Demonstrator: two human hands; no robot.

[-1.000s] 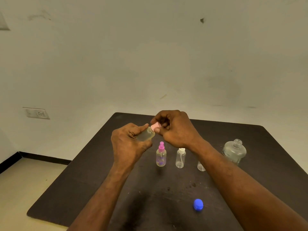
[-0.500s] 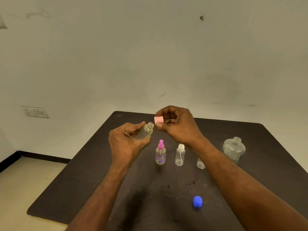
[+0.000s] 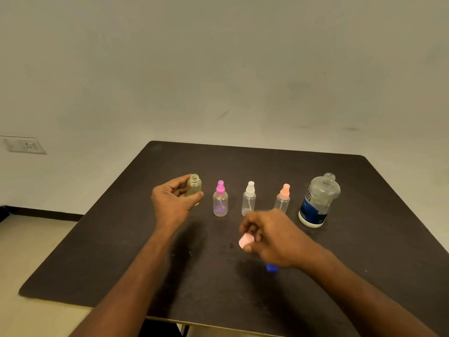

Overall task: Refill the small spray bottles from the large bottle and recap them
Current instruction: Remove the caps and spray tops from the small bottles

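Left hand (image 3: pixel 173 203) around uncapped small bottle (image 3: pixel 194 188), right hand (image 3: pixel 272 237) pinching pink cap (image 3: pixel 246 240)

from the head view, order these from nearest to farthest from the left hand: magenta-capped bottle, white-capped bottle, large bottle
Measured from the left hand, which holds an uncapped small bottle:
1. Magenta-capped bottle, just to its right.
2. White-capped bottle, mid-row.
3. Large bottle, uncapped, at the row's far right end.
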